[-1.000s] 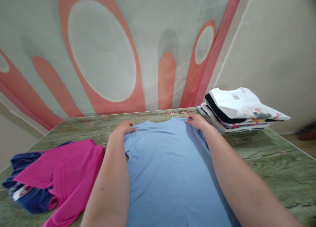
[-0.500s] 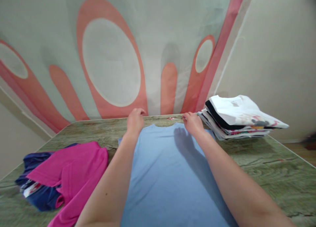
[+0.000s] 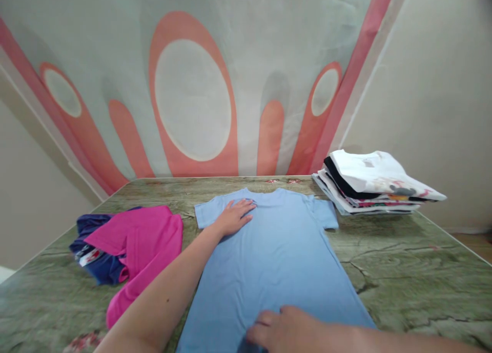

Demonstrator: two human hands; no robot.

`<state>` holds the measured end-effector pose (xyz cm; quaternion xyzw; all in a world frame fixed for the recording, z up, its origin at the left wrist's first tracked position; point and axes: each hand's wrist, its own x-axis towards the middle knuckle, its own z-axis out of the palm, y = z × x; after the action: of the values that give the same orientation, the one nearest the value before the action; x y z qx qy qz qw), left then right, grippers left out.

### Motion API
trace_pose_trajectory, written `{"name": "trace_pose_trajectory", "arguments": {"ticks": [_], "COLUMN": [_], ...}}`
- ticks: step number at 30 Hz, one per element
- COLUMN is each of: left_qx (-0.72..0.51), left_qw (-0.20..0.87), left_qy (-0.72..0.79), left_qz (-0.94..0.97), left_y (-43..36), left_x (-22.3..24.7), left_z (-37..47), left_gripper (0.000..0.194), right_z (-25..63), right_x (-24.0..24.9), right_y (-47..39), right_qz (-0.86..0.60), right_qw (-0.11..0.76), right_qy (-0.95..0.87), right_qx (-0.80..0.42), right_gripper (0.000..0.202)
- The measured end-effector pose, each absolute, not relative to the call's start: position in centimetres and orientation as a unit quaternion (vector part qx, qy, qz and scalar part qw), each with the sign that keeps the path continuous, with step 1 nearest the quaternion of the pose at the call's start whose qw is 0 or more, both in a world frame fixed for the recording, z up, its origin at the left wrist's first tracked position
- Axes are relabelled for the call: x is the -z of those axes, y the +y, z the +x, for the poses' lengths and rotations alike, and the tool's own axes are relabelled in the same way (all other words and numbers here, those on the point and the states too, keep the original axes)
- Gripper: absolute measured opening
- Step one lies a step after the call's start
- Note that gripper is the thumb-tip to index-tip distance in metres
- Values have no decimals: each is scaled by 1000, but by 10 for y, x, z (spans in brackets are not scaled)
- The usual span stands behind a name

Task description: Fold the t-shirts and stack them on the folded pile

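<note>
A light blue T-shirt (image 3: pixel 284 245) lies spread out in front of me, its neckline toward the far edge and both short sleeves out to the sides. On its upper left chest, just below the collar, my left hand (image 3: pixel 235 217) rests flat with fingers spread. My right hand (image 3: pixel 286 330) is low over the shirt's nearer part, somewhat blurred. Its fingers are loosely bent and point left, with a dark shadow beneath; no cloth shows gripped in them. The shirt's hem is cut off by the bottom of the view.
Left of the shirt, a bright pink garment (image 3: pixel 154 235) lies heaped over navy blue clothing (image 3: pixel 105 268). A stack of folded shirts (image 3: pixel 380 181), white on top, stands at the back right. The wood-patterned table (image 3: pixel 415 261) meets a printed backdrop (image 3: pixel 246 112) behind.
Both hands have left the shoulders of the shirt. My left hand now lies flat on the chest, and my right hand has come down toward me. The sleeves show fully, and the view has shifted.
</note>
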<state>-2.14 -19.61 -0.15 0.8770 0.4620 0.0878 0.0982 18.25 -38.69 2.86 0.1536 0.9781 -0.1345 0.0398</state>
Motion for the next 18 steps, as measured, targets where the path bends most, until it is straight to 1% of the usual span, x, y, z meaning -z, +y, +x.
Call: {"name": "trace_pose_trajectory", "arguments": {"ticks": [1,2,4,5,6,7,8,9,11,12,13,14,15,17,18], "left_qx": [-79,-71,-58,-54,-53,-53,-53,-53,-50,-49,-49,-50,-49,-47,-47], "left_qw": [94,88,79,75,72,71,70,70,72,73,74,74,73,72,72], "left_qy": [463,465,469,470,471,469,466,463,456,454,453,452,452,455,457], "left_qz": [878,878,878,878,878,879,880,882,886,887,887,887,888,886,885], "left_y": [-196,-195,-194,-195,-195,-196,-197,-198,-199,-199,-199,-198,-197,-195,-194], "left_x": [2,2,2,3,3,4,5,5,5,4,4,3,2,2,1], "left_z": [-21,-20,-19,-19,-20,-22,-23,-25,-27,-27,-27,-27,-27,-29,-30], "left_gripper": [48,49,49,50,51,52,53,54,55,56,56,56,56,55,55], "right_z": [182,181,175,172,169,167,165,164,164,163,163,161,159,153,150], "right_x": [-38,-48,-61,-62,-60,-55,-51,-47,-47,-50,-55,-60,-63,-63,-59], "right_y": [-381,-372,-352,-345,-343,-346,-352,-360,-374,-376,-374,-369,-362,-350,-349], "right_qz": [141,149,258,310,339,336,297,223,47,-16,-40,-20,41,203,256], "right_qw": [37,16,-73,-94,-94,-86,-74,-54,3,26,35,25,-2,-63,-79], "right_qy": [976,972,951,937,928,930,943,962,975,968,959,956,958,951,944], "right_qx": [165,179,152,132,121,121,130,150,215,250,277,290,284,224,194], "right_gripper": [28,30,39,44,51,60,65,59,33,28,27,27,29,43,50]}}
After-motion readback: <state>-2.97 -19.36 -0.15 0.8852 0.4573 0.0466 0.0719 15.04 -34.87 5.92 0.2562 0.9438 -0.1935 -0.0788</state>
